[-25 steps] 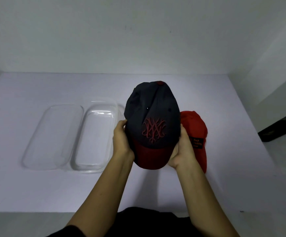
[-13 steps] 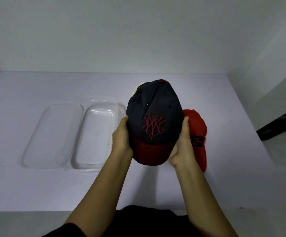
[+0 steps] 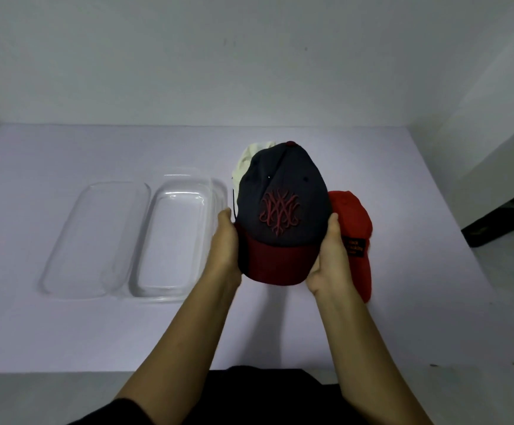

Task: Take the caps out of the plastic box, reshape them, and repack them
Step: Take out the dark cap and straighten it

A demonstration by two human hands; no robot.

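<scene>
Left hand (image 3: 225,240): we see it clasping the left side of the dark cap (image 3: 283,207) where crown meets brim. The thumb lies up along the edge, and the fingers go behind the cap, out of sight.
Right hand (image 3: 331,256): it grasps the cap's right side the same way, thumb in front and fingers hidden behind.
Dark cap: it is held up above the table (image 3: 65,332) between both hands. Its front faces us, with a red stitched emblem on it, and the dark red brim points down.
Red cap (image 3: 355,219): it lies on the table just behind the right hand, partly covered by it.
White cap (image 3: 249,161): only its top shows, behind the dark cap.
Plastic box (image 3: 216,191): it lies open on the table to the left of the hands, its two clear halves side by side.
</scene>
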